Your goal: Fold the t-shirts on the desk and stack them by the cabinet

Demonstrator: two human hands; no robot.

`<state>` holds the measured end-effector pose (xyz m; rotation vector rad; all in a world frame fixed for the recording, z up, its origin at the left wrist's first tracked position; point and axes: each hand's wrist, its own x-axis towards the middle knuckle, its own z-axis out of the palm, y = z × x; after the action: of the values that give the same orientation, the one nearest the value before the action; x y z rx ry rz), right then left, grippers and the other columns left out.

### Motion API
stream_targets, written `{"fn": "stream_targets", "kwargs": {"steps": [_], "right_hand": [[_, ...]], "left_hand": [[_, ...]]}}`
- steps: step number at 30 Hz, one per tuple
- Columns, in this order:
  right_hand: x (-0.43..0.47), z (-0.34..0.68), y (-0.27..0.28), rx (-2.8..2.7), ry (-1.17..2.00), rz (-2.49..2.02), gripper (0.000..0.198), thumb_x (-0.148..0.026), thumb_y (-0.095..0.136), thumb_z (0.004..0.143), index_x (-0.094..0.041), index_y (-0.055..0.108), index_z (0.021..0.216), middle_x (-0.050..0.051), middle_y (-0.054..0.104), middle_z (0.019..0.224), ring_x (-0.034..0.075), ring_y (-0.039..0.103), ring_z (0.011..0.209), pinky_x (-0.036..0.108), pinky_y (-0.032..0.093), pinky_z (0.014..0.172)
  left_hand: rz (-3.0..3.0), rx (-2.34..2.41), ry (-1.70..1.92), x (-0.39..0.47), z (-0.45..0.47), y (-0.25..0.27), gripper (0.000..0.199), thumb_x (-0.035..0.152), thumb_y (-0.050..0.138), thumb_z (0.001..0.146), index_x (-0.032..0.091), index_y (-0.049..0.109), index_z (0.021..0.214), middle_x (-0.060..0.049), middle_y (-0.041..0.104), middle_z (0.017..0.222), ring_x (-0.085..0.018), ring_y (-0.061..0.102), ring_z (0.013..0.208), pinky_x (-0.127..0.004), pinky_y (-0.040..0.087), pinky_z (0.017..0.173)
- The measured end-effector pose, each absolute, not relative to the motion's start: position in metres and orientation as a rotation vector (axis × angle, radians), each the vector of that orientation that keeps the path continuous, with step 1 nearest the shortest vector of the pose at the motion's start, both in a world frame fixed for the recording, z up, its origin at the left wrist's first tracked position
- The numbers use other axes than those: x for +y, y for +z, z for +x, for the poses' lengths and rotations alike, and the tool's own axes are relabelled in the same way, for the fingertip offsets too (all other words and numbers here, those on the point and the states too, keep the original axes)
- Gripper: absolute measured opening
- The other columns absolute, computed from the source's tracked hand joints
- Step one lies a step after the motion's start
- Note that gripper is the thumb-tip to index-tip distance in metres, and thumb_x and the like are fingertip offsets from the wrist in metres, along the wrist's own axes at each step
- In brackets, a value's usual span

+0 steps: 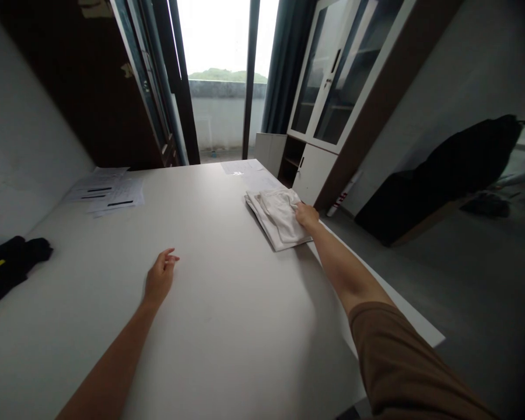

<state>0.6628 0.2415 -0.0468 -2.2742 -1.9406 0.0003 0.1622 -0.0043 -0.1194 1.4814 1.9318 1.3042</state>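
A stack of folded off-white cloth [284, 217] lies near the right edge of the white table [210, 326], with a darker layer showing under its left side. My right hand [307, 216] reaches out to the stack, its fingers closed on the right side of the top cloth; the fingertips are partly hidden. On the left, my left hand [161, 274] rests just on or over the tabletop, holding nothing, with its fingers loosely bent and apart. It is well away from the cloth.
Printed papers [109, 191] lie at the far left of the table, and more sheets [245, 169] at its far end. A black and yellow item [13, 265] sits at the left edge. Beyond the right edge stand a glass-door cabinet [332, 70] and a black-covered object [441, 175].
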Motion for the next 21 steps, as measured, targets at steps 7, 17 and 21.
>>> {"fn": "stream_targets", "kwargs": {"steps": [7, 17, 21], "right_hand": [[0.242, 0.691, -0.051, -1.703, 0.200, -2.450, 0.040, -0.036, 0.052, 0.099, -0.015, 0.069, 0.129, 0.022, 0.066, 0.127, 0.032, 0.063, 0.115, 0.037, 0.049, 0.090], [0.163, 0.623, -0.051, -2.223, -0.136, -1.917, 0.032, -0.043, 0.050, 0.100, -0.020, 0.069, 0.110, 0.015, 0.066, 0.112, 0.028, 0.058, 0.104, 0.035, 0.044, 0.089], [0.122, 0.605, -0.068, -2.259, -0.278, -1.939, 0.034, -0.045, 0.062, 0.093, -0.020, 0.067, 0.115, 0.019, 0.062, 0.118, 0.035, 0.054, 0.112, 0.042, 0.044, 0.090]], "left_hand": [[1.532, 1.903, 1.300, -0.006, 0.160, -0.123, 0.040, 0.044, 0.047, 0.098, 0.026, 0.058, 0.132, -0.006, 0.074, 0.110, -0.017, 0.066, 0.079, -0.026, 0.052, 0.066], [1.602, 1.943, 1.233, -0.004, 0.164, -0.118, 0.040, 0.041, 0.049, 0.096, 0.027, 0.058, 0.132, -0.004, 0.074, 0.109, -0.016, 0.061, 0.066, -0.026, 0.045, 0.059], [1.612, 1.963, 1.210, -0.005, 0.165, -0.116, 0.040, 0.040, 0.050, 0.095, 0.028, 0.058, 0.131, -0.003, 0.074, 0.109, -0.016, 0.060, 0.065, -0.026, 0.045, 0.059]]}}
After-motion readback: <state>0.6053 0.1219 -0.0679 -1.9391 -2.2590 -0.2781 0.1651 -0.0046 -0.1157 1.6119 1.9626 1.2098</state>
